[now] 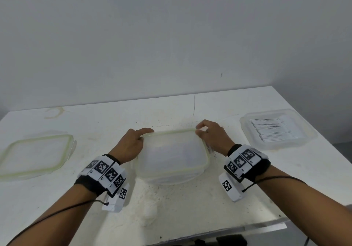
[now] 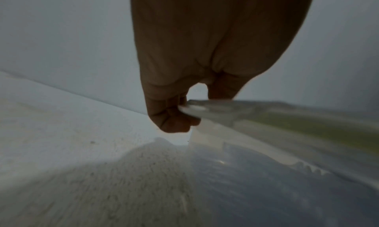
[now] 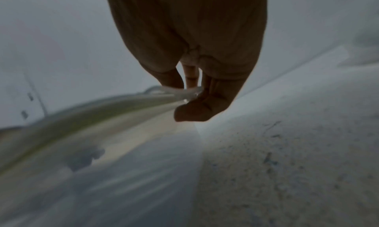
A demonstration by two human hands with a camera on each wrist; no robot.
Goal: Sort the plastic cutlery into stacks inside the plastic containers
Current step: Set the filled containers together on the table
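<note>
A translucent plastic container with a green-sealed lid (image 1: 172,154) sits in the middle of the white table (image 1: 171,204). My left hand (image 1: 133,143) grips the lid's far left corner (image 2: 197,109), thumb on top and fingers curled under the rim. My right hand (image 1: 209,133) pinches the lid's far right corner (image 3: 184,91). What lies inside this container is too blurred to tell. A second open clear container (image 1: 277,129) at the right holds a neat stack of white plastic cutlery (image 1: 272,129).
A loose green-rimmed lid (image 1: 36,154) lies flat at the left of the table. The wall (image 1: 171,36) rises just behind the table's far edge. The table's near edge (image 1: 247,228) runs below my forearms.
</note>
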